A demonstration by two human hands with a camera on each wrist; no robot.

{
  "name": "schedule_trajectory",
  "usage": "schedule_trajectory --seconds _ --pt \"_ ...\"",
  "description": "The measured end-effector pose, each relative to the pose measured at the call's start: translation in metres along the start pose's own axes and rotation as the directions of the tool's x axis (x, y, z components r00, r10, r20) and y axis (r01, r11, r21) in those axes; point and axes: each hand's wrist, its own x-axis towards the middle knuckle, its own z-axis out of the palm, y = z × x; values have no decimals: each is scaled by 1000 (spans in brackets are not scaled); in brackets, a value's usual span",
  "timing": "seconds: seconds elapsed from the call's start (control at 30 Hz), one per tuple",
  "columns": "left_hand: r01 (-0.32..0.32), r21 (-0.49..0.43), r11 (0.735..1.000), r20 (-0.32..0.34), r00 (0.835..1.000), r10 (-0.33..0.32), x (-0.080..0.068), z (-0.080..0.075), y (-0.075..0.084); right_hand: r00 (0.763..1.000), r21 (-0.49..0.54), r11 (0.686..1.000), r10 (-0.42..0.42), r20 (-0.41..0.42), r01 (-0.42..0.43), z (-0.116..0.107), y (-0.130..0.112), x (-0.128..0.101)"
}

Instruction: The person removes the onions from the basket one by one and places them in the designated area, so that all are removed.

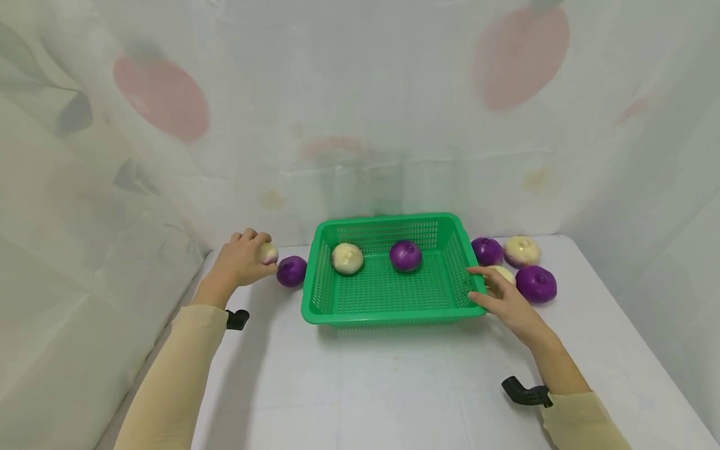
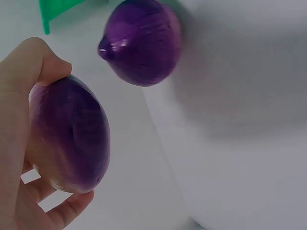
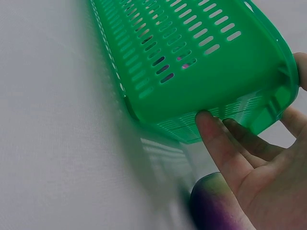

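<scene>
My left hand (image 1: 239, 259) grips a white-and-purple turnip (image 2: 72, 134) above the table, thumb on one side and fingertips curled round the other. Just right of it, a purple onion (image 1: 292, 271) with a pointed tip lies beside the green plastic basket (image 1: 394, 317). Inside the basket are a pale turnip (image 1: 347, 259) on the left and a purple onion (image 1: 405, 256) right of centre. My right hand (image 1: 509, 306) holds the basket's right end by the rim, with fingers (image 3: 218, 143) against the outer wall in the right wrist view.
Close to the right hand lies a pale turnip (image 1: 504, 273), partly covered by it. Around that are two purple onions (image 1: 536, 284) and another pale turnip (image 1: 522, 251). A fruit-printed curtain (image 1: 360, 112) hangs behind the white table (image 1: 388, 394).
</scene>
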Motion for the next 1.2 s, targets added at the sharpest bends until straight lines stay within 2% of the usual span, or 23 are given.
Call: schedule_trajectory --seconds 0.27,0.73,0.9,1.2 --pt "35 -2 999 12 999 -35 -1 16 -15 1000 -6 1000 -1 -2 1 0 0 -1" --pt "107 -80 991 55 993 -102 -6 45 -29 1000 8 1000 -6 -7 6 1 3 1" --pt "129 -86 988 59 991 -124 -7 57 -31 1000 5 1000 -9 -2 9 1 4 1" --pt "139 -119 983 94 987 -128 -7 67 -32 1000 -2 1000 -14 -11 14 1 2 2"
